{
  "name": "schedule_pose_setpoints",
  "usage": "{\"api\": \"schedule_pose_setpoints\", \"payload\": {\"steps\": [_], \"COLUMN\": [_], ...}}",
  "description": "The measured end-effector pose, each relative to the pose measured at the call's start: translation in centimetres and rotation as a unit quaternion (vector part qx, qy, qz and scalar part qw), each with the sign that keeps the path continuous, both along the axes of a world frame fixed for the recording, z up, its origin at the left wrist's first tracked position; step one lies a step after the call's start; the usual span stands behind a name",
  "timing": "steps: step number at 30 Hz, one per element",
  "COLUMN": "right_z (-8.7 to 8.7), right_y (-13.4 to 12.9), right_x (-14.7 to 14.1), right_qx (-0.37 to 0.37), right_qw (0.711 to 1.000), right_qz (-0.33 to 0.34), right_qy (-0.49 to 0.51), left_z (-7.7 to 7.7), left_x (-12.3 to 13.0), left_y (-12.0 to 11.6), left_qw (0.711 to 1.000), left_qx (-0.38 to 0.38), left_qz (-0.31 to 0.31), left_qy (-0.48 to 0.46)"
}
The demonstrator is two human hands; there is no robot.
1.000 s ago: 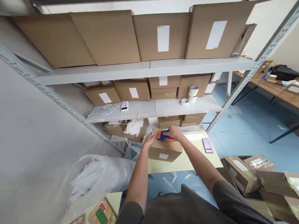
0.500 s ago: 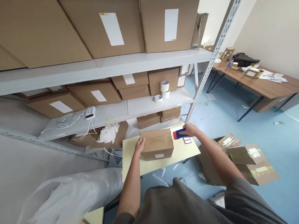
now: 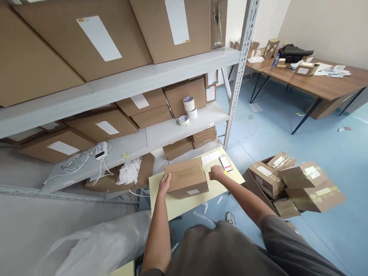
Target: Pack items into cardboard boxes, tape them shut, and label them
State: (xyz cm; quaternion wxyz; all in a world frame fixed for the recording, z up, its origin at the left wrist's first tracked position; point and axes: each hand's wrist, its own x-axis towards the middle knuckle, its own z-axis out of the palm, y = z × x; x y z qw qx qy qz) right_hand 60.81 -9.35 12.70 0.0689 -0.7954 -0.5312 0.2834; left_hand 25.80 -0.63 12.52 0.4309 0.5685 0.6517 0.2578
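A closed cardboard box (image 3: 186, 176) with tape along its top and a small white label on its front lies on the pale yellow table (image 3: 176, 207). My left hand (image 3: 164, 183) grips its left end, thumb near the top edge. Close to the box's right end, my right hand (image 3: 217, 173) is closed round a tool, mostly hidden, with an orange bit showing at the fingers. That tool showed blue and orange earlier. Behind the right hand lie a phone (image 3: 226, 163) and white paper (image 3: 210, 157).
Shelving (image 3: 187, 69) with large boxes stands in front. Its middle level holds tape rolls (image 3: 188, 103) and a power strip (image 3: 101, 150). Opened cartons (image 3: 310, 184) lie on the floor at right. A plastic bag (image 3: 106, 244) is at lower left, a brown desk (image 3: 335, 85) at back right.
My right hand has come closer to the box's right end and turned, so the blue tool is now mostly hidden. My left hand still grips the box. The view has shifted right.
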Motion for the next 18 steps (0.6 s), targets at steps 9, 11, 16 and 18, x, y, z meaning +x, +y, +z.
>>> {"api": "schedule_pose_setpoints", "payload": {"steps": [9, 11, 16, 18], "right_z": [-7.3, -7.7, -5.6, -3.8], "right_y": [-5.8, -6.1, -4.8, -4.1], "right_x": [1.2, 1.0, 0.2, -1.0], "right_qx": [-0.083, -0.082, -0.002, 0.093], "right_qw": [0.993, 0.992, 0.991, 0.974], "right_qz": [-0.072, -0.084, -0.11, -0.11], "right_qy": [0.03, 0.046, 0.082, 0.174], "left_z": [-0.1, -0.1, -0.2, -0.2], "left_x": [-0.1, -0.1, 0.1, 0.2], "left_y": [-0.1, -0.1, 0.0, 0.1], "left_qw": [1.0, 1.0, 1.0, 1.0], "left_qx": [-0.014, -0.021, -0.015, -0.013], "left_qz": [0.001, 0.005, 0.0, -0.003], "left_qy": [0.006, 0.011, 0.014, 0.013]}}
